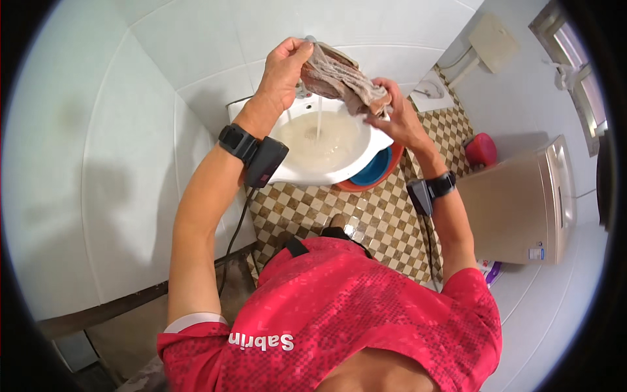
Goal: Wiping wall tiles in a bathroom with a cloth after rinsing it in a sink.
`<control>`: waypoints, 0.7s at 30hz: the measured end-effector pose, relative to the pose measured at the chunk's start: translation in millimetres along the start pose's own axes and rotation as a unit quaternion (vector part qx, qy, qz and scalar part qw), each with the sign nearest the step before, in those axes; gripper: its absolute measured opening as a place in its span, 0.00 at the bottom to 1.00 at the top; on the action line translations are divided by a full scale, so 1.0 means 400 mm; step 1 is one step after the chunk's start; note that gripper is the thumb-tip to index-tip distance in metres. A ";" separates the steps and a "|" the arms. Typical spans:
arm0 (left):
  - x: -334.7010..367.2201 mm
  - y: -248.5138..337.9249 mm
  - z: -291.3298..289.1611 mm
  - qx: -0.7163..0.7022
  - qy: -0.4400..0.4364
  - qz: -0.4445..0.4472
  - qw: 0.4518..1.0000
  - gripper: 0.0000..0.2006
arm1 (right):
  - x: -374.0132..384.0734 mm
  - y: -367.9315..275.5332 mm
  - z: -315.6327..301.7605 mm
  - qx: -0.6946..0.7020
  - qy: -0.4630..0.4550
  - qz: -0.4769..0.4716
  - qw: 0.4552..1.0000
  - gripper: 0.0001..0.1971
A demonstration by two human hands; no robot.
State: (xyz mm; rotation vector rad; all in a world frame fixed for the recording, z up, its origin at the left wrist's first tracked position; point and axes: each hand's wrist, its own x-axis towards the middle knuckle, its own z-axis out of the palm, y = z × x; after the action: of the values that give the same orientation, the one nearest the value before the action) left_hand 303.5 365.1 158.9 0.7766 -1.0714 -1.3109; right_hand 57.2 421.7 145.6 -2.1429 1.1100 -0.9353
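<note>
A crumpled grey-brown cloth point(341, 77), apparently a rag or small towel, is stretched between my hands above the far side of a white washbasin point(313, 178). My left hand point(282, 68) pinches its upper left end, level with the faucet. At the lower right end, my right hand point(400, 116) grips the bunched fabric between thumb and fingers. From the faucet point(302, 92), partly hidden behind the cloth and my left hand, a stream of water point(319, 119) falls into cloudy water point(297, 147) standing in the basin.
A blue basin point(373, 168) inside an orange-red tub point(356, 187) stands below the sink's right side. Right of it are a squat toilet point(431, 91), a red bucket point(480, 149) and a beige appliance point(513, 202). Tiled wall point(124, 163) rises close on the left; the floor point(385, 228) is checkered.
</note>
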 end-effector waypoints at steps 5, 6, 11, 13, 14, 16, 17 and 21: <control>-0.007 0.059 0.058 0.044 -0.077 0.040 0.995 0.07 | -0.010 0.071 -0.011 0.465 -0.089 0.134 0.871 0.43; -0.022 0.067 0.086 0.149 -0.150 0.064 0.975 0.06 | 0.001 0.068 -0.002 0.412 -0.102 0.116 0.898 0.46; -0.041 0.075 0.115 0.245 -0.259 0.132 0.925 0.06 | 0.004 0.062 0.044 0.431 -0.100 0.095 0.892 0.34; -0.027 0.060 0.056 0.242 -0.223 0.190 0.925 0.07 | 0.002 0.041 0.034 0.421 -0.058 0.150 0.893 0.27; -0.033 0.074 0.034 0.322 -0.185 0.105 0.922 0.09 | -0.009 0.044 0.024 0.445 0.005 0.151 0.883 0.22; -0.010 0.003 -0.074 0.262 -0.111 0.036 0.958 0.13 | -0.046 0.106 -0.017 0.460 0.049 0.151 0.874 0.21; 0.001 -0.037 -0.138 0.299 -0.078 -0.047 0.950 0.16 | -0.071 0.151 -0.034 0.480 0.058 0.148 0.863 0.21; 0.006 -0.202 -0.302 0.323 -0.001 -0.238 0.916 0.22 | -0.230 0.243 -0.096 0.499 0.262 0.203 0.800 0.24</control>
State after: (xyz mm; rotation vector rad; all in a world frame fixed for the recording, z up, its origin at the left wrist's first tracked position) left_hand 386.1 336.9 42.8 1.6136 -1.3945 -1.3529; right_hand -56.5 444.5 68.6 -0.7625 0.9129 -1.4910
